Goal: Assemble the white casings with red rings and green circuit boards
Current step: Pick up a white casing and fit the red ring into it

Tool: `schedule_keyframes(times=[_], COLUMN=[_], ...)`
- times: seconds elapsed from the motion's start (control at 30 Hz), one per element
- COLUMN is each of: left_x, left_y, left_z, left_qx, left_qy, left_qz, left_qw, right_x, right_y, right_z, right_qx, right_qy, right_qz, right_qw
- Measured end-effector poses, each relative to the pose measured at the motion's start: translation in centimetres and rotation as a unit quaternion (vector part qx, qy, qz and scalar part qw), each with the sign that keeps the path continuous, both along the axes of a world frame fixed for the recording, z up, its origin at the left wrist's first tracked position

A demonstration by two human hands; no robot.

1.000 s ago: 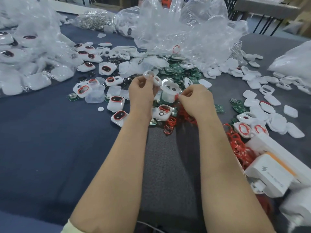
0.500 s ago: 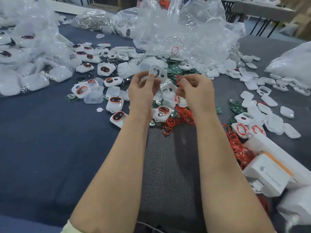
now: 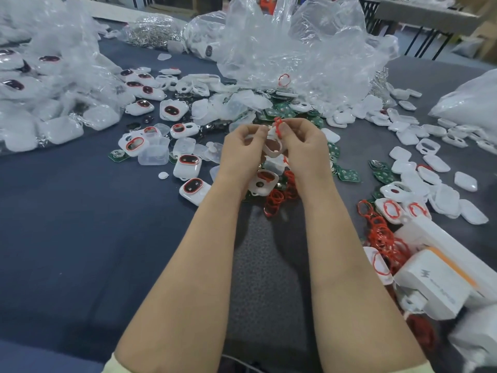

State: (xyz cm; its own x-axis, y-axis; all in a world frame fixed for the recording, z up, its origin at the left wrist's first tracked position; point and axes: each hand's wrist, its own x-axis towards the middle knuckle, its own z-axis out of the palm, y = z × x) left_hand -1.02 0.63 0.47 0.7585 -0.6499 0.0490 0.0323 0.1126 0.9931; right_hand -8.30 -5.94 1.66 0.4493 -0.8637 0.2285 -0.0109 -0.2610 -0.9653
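Left hand [image 3: 240,149]: fingers curled round white casing [image 3: 272,149], held above worktop [image 3: 80,238]. Right hand [image 3: 305,148]: pinches red ring [image 3: 277,127] at casing's top. Advice: seat ring evenly, untwisted.

- Right hand [image 3: 306,152]: a second ago it is low, fingers down at the loose red rings [image 3: 279,195] on the cloth. Now it is raised, level with the left hand [image 3: 239,154].
- Red ring [image 3: 277,127]: off the heap and pinched in the right fingertips. Half a second ago it is held apart from the casing; now it sits at the casing's top edge.
- White casing [image 3: 272,149]: earlier it stands above the left fingertips. Now it sits lower, in the gap between both hands.
- Gap between the hands: clearly open before, now nearly closed, fingertips almost meeting over the casing.
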Motion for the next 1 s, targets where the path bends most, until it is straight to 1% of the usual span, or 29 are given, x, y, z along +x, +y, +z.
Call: schedule_keyframes(times=[0.03,0.1,0.2,0.3,0.4,0.43,0.5,0.57,0.63,0.73,0.8,0.9,1.0], left_x=[-0.1,0.1,0.3,0.3,0.3,0.4,0.4,0.3,0.3,0.3,0.5,0.5,0.5], left_y=[0.0,-0.1,-0.1,-0.3,-0.3,-0.3,-0.1,-0.2,-0.2,-0.3,-0.3,-0.4,-0.5], left_z=[0.0,0.0,0.5,0.7,0.7,0.7,0.7,0.5,0.2,0.0,-0.2,-0.1,-0.1], left_qx=[-0.009,-0.051,-0.108,-0.147,-0.172,-0.178,-0.175,-0.152,-0.119,-0.094,-0.094,-0.117,-0.106], left_qy=[0.019,0.104,0.215,0.286,0.326,0.330,0.315,0.266,0.202,0.139,0.135,0.169,0.161], left_qz=[0.001,0.017,0.048,0.060,0.048,0.035,0.011,-0.001,0.012,0.032,0.044,0.034,0.031], left_qw=[1.000,0.993,0.970,0.945,0.928,0.926,0.933,0.952,0.972,0.985,0.985,0.978,0.981], right_x=[0.1,0.2,0.3,0.6,0.9,1.0,1.0,1.0,0.9,0.7,0.6,0.7,0.8], right_y=[0.0,0.3,0.9,1.2,1.5,1.5,1.5,1.5,1.5,1.5,1.5,1.7,1.8], right_z=[-0.1,-0.2,-0.3,-0.4,-0.6,-0.7,-0.8,-0.8,-0.7,-0.7,-0.6,-0.6,-0.6], right_qx=[-0.005,-0.046,-0.115,-0.123,-0.108,-0.103,-0.096,-0.092,-0.094,-0.090,-0.083,-0.091,-0.106], right_qy=[-0.006,-0.008,0.009,0.029,0.038,0.039,0.038,0.031,0.019,0.011,0.007,0.005,0.007], right_qz=[-0.021,-0.071,-0.109,-0.087,-0.053,-0.048,-0.046,-0.053,-0.065,-0.065,-0.055,-0.050,-0.059], right_qw=[1.000,0.996,0.987,0.988,0.992,0.993,0.994,0.994,0.993,0.994,0.995,0.995,0.993])
